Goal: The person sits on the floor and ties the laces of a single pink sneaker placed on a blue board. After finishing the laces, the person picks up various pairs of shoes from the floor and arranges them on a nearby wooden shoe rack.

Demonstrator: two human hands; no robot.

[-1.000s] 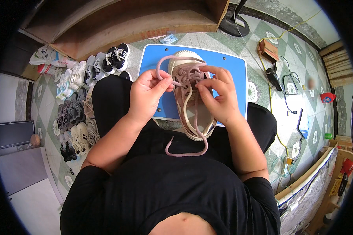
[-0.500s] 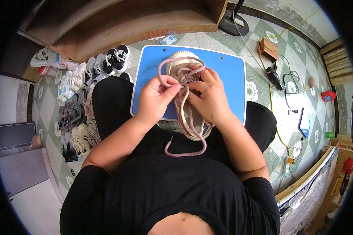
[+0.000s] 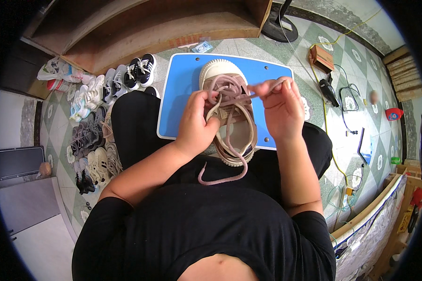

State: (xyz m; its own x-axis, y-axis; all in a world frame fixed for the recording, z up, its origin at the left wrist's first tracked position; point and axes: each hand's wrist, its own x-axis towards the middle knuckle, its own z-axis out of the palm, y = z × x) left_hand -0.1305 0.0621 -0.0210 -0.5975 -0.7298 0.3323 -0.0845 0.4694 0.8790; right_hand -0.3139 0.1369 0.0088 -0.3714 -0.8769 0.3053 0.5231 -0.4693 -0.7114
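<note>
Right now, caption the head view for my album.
Left hand grips a cream-and-pink sneaker; right hand holds its long pink lace.

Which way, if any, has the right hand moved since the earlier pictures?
Yes: the right hand has moved rightward, from over the lace-up sneaker toward the right edge of the blue board.

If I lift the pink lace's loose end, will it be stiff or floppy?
The lace is probably floppy, since its loose end curves into a hook. It looks light too, being thin beside the shoe.
</note>
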